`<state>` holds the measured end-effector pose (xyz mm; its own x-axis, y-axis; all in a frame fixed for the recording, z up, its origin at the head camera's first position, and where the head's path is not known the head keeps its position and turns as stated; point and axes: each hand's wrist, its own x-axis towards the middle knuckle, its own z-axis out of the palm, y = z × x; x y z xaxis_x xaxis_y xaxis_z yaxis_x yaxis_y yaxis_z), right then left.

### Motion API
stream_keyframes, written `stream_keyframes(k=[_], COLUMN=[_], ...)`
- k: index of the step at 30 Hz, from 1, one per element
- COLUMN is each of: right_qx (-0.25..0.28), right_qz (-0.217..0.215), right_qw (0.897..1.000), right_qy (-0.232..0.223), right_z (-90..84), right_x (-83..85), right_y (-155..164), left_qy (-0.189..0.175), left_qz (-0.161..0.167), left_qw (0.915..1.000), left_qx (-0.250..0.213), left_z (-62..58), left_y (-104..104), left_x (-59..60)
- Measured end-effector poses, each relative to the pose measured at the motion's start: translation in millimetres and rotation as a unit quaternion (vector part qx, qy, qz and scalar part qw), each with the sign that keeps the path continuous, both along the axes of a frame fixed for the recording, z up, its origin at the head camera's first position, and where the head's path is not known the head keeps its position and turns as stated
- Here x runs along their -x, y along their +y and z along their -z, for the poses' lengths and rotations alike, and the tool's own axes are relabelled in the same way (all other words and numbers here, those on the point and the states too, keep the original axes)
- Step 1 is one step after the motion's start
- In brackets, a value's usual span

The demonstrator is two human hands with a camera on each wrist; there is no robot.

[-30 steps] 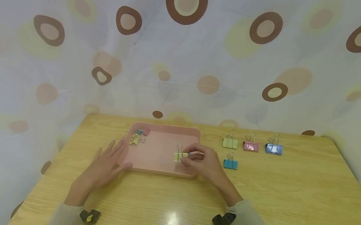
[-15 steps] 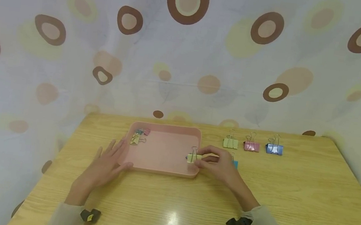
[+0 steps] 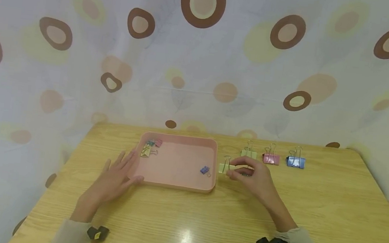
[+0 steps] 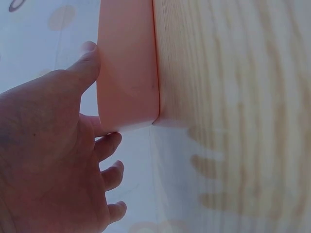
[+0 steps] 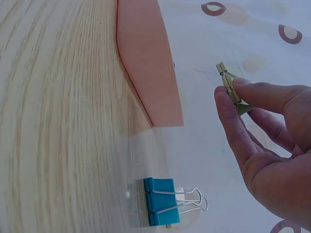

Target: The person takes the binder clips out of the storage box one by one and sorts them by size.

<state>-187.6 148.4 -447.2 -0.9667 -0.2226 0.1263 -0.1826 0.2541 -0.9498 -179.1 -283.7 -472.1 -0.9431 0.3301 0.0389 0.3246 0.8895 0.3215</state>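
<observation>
My right hand (image 3: 237, 173) pinches a pale yellow binder clip (image 3: 224, 168) by its body, just right of the pink tray (image 3: 172, 183) and slightly above the table. The right wrist view shows the same clip (image 5: 228, 88) held between thumb and forefinger (image 5: 228, 114), clear of the tray's corner (image 5: 146, 63). My left hand (image 3: 126, 170) lies flat and open on the table, with its thumb (image 4: 90, 60) against the tray's near left corner (image 4: 129, 73). A small blue clip (image 3: 204, 170) lies in the tray's near right part. A cluster of small clips (image 3: 149, 148) sits at its far left.
A green clip (image 3: 248, 154), a pink clip (image 3: 270, 159) and a blue clip (image 3: 295, 162) stand in a row at the back right. A teal clip (image 5: 163, 208) lies on the table below my right hand, hidden behind it in the head view. A patterned curtain backs the table.
My right hand has carried the yellow clip rightward from inside the tray, over its right rim. The small blue clip in the tray is now uncovered. My left hand has not moved.
</observation>
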Motion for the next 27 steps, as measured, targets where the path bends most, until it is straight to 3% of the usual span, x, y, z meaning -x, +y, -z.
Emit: stream_keyframes(k=[10,27], right_qx=[-0.038,-0.054], right_qz=[0.02,0.053], right_qw=[0.999,0.997], right_qy=[0.007,0.008], right_z=[1.1,3.2], right_x=[-5.7,-2.4], right_y=[23,82], left_qy=[-0.005,-0.003], left_qz=[-0.001,-0.001], left_qw=[1.0,1.0], left_qx=[-0.003,-0.007], left_z=[-1.3,-0.9], left_y=[2,2], left_x=[-1.8,-1.9])
